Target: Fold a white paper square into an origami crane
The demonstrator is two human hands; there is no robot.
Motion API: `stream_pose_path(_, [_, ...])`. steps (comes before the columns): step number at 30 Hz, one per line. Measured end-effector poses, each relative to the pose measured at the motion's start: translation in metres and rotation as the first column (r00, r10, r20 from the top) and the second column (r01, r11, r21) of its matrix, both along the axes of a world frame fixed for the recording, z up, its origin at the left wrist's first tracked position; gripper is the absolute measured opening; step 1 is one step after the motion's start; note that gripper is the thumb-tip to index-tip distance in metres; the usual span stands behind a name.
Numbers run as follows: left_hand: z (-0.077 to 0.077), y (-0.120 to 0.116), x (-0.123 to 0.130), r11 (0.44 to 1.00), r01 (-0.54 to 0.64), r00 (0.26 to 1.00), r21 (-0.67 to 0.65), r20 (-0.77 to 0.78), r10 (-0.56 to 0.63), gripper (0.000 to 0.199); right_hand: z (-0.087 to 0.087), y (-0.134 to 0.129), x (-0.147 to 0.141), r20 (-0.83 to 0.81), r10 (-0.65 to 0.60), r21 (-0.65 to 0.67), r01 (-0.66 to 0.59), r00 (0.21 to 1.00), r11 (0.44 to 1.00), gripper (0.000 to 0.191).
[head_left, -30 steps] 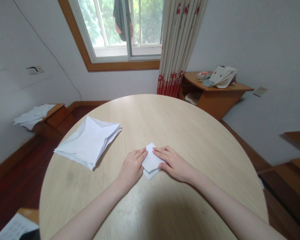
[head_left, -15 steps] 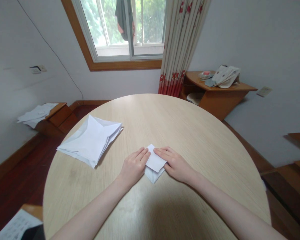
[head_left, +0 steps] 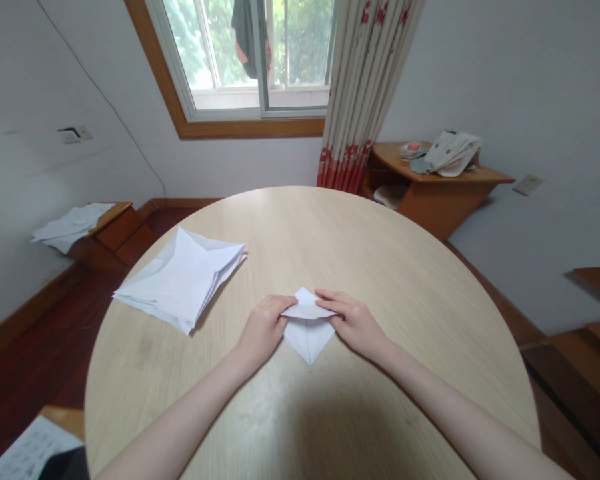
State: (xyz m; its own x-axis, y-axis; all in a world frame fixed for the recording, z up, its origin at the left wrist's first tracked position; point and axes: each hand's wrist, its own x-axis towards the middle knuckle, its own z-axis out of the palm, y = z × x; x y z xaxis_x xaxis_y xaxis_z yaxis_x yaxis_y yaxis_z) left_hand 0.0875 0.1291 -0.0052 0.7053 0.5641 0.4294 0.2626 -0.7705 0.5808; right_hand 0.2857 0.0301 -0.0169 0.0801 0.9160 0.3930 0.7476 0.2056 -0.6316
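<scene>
A small folded white paper (head_left: 309, 340) lies on the round table in front of me, one corner pointing toward me with a crease down its middle. Its upper flap stands partly raised, the flap's edge running crosswise between my hands. My left hand (head_left: 264, 325) pinches the left side of the paper, thumb and fingers around the flap's end. On the right side, my right hand (head_left: 356, 323) holds the other end, its fingers extended over the flap and the thumb hidden beneath. The far tip of the paper shows between both hands' fingertips.
A stack of folded white sheets (head_left: 180, 280) sits at the left of the round wooden table (head_left: 370, 247). Beyond stand a low cabinet with papers (head_left: 75, 223), a curtain (head_left: 360, 100) and a corner shelf bearing a cloth bag (head_left: 453, 153).
The paper's flap, which lay down toward me, has lifted and tilted away, showing more of the creased layer below. My hands have stayed at the paper's sides.
</scene>
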Motion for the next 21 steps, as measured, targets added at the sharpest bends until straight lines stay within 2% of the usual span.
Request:
stream_pose_path(6, [0.005,-0.001,0.002,0.972,-0.047,0.997,-0.232,0.042,0.059,0.024,0.009,0.000,-0.002,-0.153,-0.056,-0.078,0.045,0.987,0.996,0.025])
stream_pose_path(10, [0.009,-0.002,0.002,0.939,-0.078,0.994,-0.336,0.044,0.098,0.024,0.012,0.000,-0.004,-0.266,-0.098,-0.093,0.076,0.959,0.993,0.023])
stream_pose_path(16, [0.017,-0.003,0.002,0.866,-0.115,0.990,-0.486,0.019,0.142,0.036,0.017,0.000,-0.005,-0.470,-0.159,-0.148,0.100,0.868,0.984,0.028])
stream_pose_path(21, [0.019,-0.002,0.002,0.836,-0.101,0.989,-0.539,0.035,0.142,0.044,0.021,-0.001,-0.006,-0.468,-0.154,-0.162,0.087,0.870,0.983,0.034])
